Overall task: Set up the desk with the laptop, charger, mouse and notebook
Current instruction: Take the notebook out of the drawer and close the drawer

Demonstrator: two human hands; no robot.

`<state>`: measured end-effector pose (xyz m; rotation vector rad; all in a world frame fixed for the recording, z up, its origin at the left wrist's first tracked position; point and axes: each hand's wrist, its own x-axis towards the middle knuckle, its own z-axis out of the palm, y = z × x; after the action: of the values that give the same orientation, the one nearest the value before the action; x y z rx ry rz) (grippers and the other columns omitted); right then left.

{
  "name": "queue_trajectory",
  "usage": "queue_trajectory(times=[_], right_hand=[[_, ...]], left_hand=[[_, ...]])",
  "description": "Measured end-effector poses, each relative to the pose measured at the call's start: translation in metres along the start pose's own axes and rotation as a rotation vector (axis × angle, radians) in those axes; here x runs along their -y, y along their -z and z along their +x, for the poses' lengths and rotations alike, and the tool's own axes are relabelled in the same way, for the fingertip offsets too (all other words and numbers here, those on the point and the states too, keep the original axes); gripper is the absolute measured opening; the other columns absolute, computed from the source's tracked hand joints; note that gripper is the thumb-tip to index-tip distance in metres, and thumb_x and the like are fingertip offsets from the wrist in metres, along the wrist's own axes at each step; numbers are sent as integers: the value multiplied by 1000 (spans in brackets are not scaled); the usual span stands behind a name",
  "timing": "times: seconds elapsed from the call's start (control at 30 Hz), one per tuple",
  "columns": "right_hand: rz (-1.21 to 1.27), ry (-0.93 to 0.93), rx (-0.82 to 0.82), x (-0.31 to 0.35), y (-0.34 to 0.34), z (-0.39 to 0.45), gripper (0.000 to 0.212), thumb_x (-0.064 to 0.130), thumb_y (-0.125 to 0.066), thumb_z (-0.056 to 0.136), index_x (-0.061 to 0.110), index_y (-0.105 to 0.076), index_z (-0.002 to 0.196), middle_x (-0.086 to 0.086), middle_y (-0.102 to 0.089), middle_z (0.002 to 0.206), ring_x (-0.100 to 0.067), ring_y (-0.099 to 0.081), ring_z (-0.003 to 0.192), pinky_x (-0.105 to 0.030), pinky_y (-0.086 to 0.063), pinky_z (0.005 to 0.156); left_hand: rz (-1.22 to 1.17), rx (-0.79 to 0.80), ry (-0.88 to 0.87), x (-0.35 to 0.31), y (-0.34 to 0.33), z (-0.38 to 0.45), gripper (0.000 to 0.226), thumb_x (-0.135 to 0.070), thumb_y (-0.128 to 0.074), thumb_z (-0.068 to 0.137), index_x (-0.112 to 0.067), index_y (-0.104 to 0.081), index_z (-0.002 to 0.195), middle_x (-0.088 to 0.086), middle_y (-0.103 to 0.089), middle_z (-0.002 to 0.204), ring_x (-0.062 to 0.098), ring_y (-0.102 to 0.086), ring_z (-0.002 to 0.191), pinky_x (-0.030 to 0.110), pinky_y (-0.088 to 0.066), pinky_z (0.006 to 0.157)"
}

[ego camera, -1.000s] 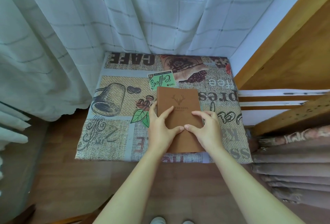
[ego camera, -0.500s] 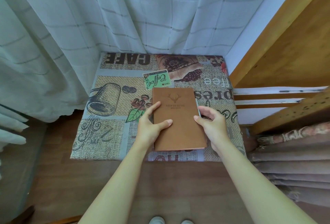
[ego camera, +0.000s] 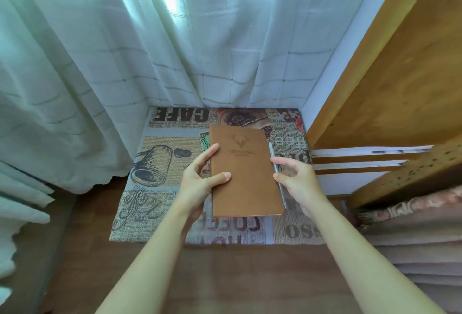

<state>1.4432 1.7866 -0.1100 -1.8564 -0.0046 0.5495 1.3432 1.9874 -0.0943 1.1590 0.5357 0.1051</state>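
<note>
My left hand [ego camera: 200,178] grips the brown notebook [ego camera: 243,171] by its left edge, thumb on the cover and fingers underneath, holding it at the centre of the frame over the table [ego camera: 155,203] with its coffee-print cloth. The notebook's long axis runs away from me, up and down the frame, tilted slightly. My right hand [ego camera: 297,181] sits just right of the notebook's right edge, fingers loosely curled around a silver pen [ego camera: 276,171] that lies along that edge; I cannot tell whether the pinch is firm. The left hand carries the book, so placing it is that hand's job, I judge. White curtains [ego camera: 175,51] hang behind the table, a wooden frame [ego camera: 387,76] stands upper right, folded fabric [ego camera: 412,226] lower right, dark wood floor [ego camera: 225,276] below
</note>
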Motion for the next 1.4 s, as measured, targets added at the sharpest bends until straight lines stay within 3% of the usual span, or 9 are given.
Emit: queue_trajectory(times=[0.2,0.3,0.43,0.6,0.8,1.0,1.13,1.27,1.4], right_hand=[[39,66,62,72,45,-42,51,-7,-62,80,34,-67,109,7,-64,112,-16,-63,97,-27,-54,77],[14,77,74,107,73,-71,54,-8,-60,79,35,-66,110,0,-64,112,-20,-65,97,-30,-55,79],[35,127,46,154,113,-111,54,-9,-58,80,33,-65,113,-4,-68,107,-16,-66,94,-28,-56,74],[52,203,-47,205,157,-153,52,-9,-57,81,31,-64,114,-3,-73,98,-17,-69,90,-31,-58,77],[92,273,-187,245,187,-195,48,-6,-60,82,30,-64,115,-5,-73,98,-22,-70,90,-34,-58,80],[155,304,-364,258,215,-251,47,-4,-63,83,30,-65,116,-11,-74,93,-26,-70,91,-38,-57,82],[184,327,-534,247,231,-297,48,-8,-62,83,25,-64,118,-7,-72,103,-18,-70,90,-24,-55,68],[205,311,-739,223,247,-350,46,-10,-58,84,20,-64,119,-1,-67,109,-1,-67,76,-13,-49,57],[178,270,-943,185,276,-413,49,-6,-59,84,35,-67,110,-4,-69,108,-22,-67,83,-30,-53,68]], left_hand=[[-44,99,-43,-67,-31,-40,73,19,-66,73,-27,-58,129,-8,-62,128,21,-68,104,35,-59,74],[-13,167,-69,-103,-56,-65,75,23,-62,73,-27,-57,129,-12,-68,119,19,-69,100,36,-59,76],[11,243,-125,-151,-94,-93,76,22,-63,73,-28,-58,130,-7,-62,128,28,-66,106,45,-56,85],[38,313,-202,-199,-138,-117,76,21,-63,74,-28,-56,132,-7,-62,129,23,-69,98,31,-57,72],[-17,442,-244,-237,-174,-137,76,23,-57,76,-25,-53,135,-14,-57,134,18,-70,83,32,-59,70],[-27,624,-238,-256,-202,-151,75,19,-58,78,-31,-54,134,-17,-54,137,25,-65,103,46,-55,89],[-3,781,-186,-254,-226,-167,75,18,-61,75,-31,-55,132,-16,-56,135,31,-59,113,46,-54,90],[70,955,-150,-238,-260,-190,77,11,-71,71,-33,-54,132,-8,-60,131,23,-61,116,42,-55,86],[125,1112,-83,-211,-312,-226,80,8,-72,70,-32,-50,136,-4,-58,134,26,-59,119,52,-49,95]])
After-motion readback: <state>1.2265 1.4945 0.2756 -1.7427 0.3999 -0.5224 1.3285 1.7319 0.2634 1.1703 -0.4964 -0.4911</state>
